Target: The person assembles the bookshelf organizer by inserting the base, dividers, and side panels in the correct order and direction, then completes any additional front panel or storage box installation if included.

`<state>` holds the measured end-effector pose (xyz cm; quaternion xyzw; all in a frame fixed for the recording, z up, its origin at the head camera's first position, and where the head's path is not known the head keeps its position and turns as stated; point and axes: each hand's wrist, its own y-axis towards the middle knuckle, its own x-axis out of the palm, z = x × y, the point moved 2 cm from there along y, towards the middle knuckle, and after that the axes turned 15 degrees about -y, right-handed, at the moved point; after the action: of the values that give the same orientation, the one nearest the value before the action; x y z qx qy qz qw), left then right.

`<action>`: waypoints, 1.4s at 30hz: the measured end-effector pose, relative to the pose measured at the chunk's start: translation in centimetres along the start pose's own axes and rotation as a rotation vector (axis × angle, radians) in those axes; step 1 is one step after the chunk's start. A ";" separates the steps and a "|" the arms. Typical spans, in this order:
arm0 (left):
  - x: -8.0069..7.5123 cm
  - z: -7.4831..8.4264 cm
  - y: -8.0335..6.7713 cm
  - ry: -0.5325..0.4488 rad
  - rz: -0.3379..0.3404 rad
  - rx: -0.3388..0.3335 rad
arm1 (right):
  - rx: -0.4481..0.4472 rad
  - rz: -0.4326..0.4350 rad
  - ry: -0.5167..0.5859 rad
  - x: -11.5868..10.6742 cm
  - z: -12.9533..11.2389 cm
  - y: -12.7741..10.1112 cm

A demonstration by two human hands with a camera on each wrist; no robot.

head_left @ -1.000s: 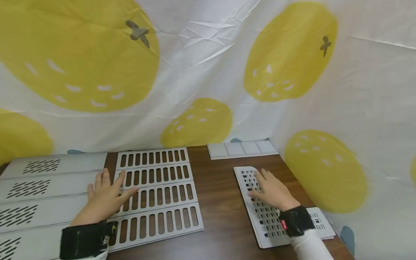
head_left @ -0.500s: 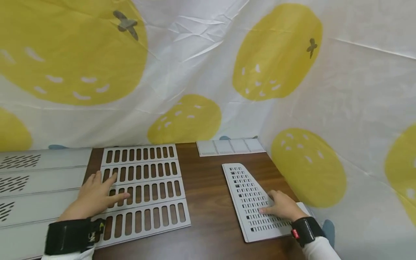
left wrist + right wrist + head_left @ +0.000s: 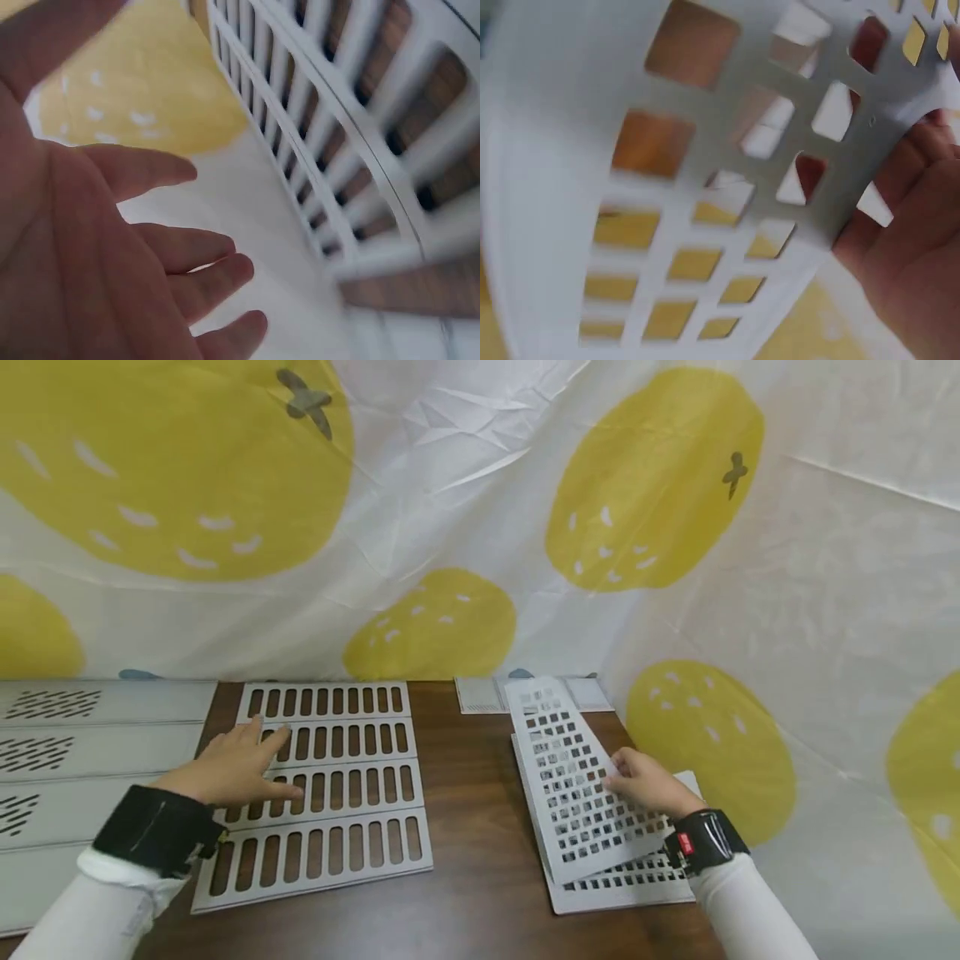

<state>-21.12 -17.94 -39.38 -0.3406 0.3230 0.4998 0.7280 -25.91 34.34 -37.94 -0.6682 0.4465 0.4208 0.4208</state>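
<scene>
- Grid plate (image 3: 572, 777) is up off the stack now: half a second back it lay flat by the table's right edge, so the lift has begun.
- Right hand (image 3: 647, 785) pinches its right edge, far end tipped up over the plate below (image 3: 622, 887).
- Thin, pale grey, punched with rows of small square holes (image 3: 705, 195).
- Left hand (image 3: 238, 762), fingers straight and holding nothing, has lifted just above the slotted panel (image 3: 330, 793) near the left side.
</scene>
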 end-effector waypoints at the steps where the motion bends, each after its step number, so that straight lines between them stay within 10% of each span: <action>1: -0.2 0.3 0.6 -0.041 -0.034 0.003 | -0.037 0.003 0.024 -1.0 -0.6 0.7; 6: 0.9 0.8 4.6 -0.043 -0.060 0.001 | -0.178 0.096 0.086 -4.1 -3.8 5.0; 14: 7.1 -1.5 10.1 -0.061 -0.040 -0.176 | -0.258 0.412 0.017 -2.3 -11.1 12.8; 23: 10.0 -3.1 9.1 -0.061 -0.049 -0.273 | -0.351 0.525 0.100 1.6 -16.0 17.5; 35: 10.5 0.1 10.1 0.032 -0.015 -0.257 | -0.294 0.492 0.148 2.7 -12.9 18.5; 42: 9.7 2.2 9.2 0.057 -0.047 -0.273 | -0.234 0.513 -0.067 1.7 -11.4 18.4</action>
<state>-26.69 -8.79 -47.61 -0.4581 0.2645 0.5122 0.6767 -40.88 18.67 -39.62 -0.5631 0.5352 0.5843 0.2349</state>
